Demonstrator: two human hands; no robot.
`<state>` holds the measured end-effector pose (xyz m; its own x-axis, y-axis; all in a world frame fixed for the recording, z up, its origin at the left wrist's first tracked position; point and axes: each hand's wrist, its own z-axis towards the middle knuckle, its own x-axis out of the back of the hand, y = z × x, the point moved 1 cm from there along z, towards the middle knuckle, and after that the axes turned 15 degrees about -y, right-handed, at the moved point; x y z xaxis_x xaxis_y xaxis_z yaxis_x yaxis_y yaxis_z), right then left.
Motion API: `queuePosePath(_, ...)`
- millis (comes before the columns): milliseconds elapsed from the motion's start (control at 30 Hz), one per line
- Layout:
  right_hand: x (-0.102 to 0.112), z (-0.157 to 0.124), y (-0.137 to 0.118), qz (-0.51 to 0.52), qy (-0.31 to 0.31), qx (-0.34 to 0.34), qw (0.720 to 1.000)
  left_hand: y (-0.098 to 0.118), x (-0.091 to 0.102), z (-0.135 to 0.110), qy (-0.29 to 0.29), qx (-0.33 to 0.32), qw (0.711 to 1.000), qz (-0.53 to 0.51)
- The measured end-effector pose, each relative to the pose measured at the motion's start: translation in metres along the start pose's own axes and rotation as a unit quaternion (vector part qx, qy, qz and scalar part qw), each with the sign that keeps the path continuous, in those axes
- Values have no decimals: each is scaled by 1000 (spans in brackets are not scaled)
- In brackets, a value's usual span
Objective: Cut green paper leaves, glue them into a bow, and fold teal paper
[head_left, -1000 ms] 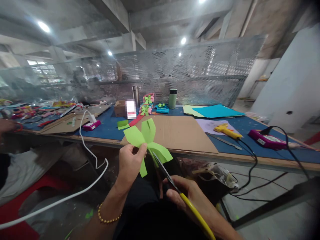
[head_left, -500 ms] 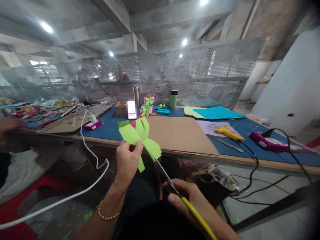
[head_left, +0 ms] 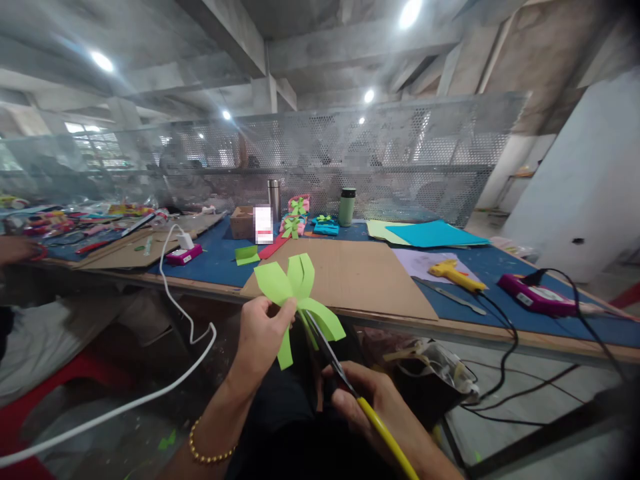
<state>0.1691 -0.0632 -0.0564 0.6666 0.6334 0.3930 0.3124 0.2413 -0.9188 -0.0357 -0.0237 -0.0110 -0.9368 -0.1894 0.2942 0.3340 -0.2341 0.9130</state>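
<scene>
Pinched near its center by the left hand [head_left: 263, 333], the lime-green paper flower [head_left: 301, 283], likely light, flexible and easily creased, is best held there, while the right hand [head_left: 377, 390] grips yellow-handled scissors [head_left: 364, 405], blades just right of the pinch.

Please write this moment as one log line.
left hand: pinches green petalled cutout | right hand: grips yellow-handled scissors | blades at cutout

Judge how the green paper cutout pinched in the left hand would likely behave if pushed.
The green paper cutout is probably light and flexible: it looks thin, and its lower-right petal curves downward. Pushed at a petal tip, it would likely bend or swing about the left hand's pinch, since the petals spread freely from there.
</scene>
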Motion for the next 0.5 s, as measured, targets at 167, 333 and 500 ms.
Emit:
queuePosePath(167,0,0,-3,-11,10,8,1000,2,-4,-2,-7,-1,1000,-3)
queuePosePath(333,-1,3,0,-17,30,8,999,2,-9,-3,5,-6,1000,11)
queuePosePath(500,-1,4,5,0,36,2,999,2,-10,-6,11,-15,1000,8)
